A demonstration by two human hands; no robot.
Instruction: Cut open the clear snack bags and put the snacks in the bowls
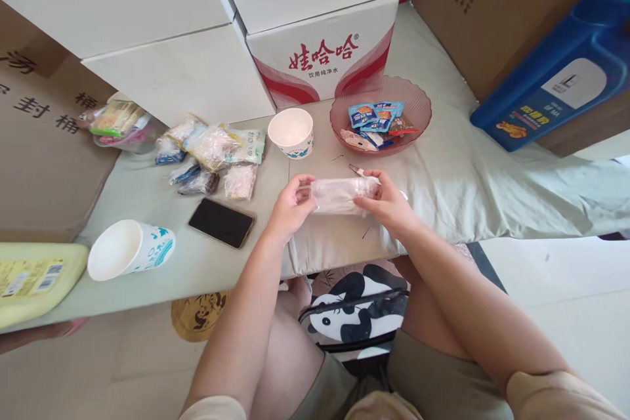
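Observation:
Between my two hands is a whitish, clear-wrapped plastic packet (339,195), held level just above the near part of the cloth-covered table; its contents cannot be made out. My left hand (291,205) pinches its left end. At the other end, my right hand (386,202) grips it with the thumb across the front. A small object with a pale end (356,170) lies just behind the packet. Beyond it stand a white paper cup (291,134) with a blue pattern and a pink ribbed bowl (424,119) holding several blue sachets (377,116).
Left of my hands lie a black phone (221,222) and several wrapped snack packets (216,147). Another paper cup (132,249) tilts near a yellow bottle (39,275). White boxes (325,52) wall off the back. A large blue bottle (551,72) stands at the right.

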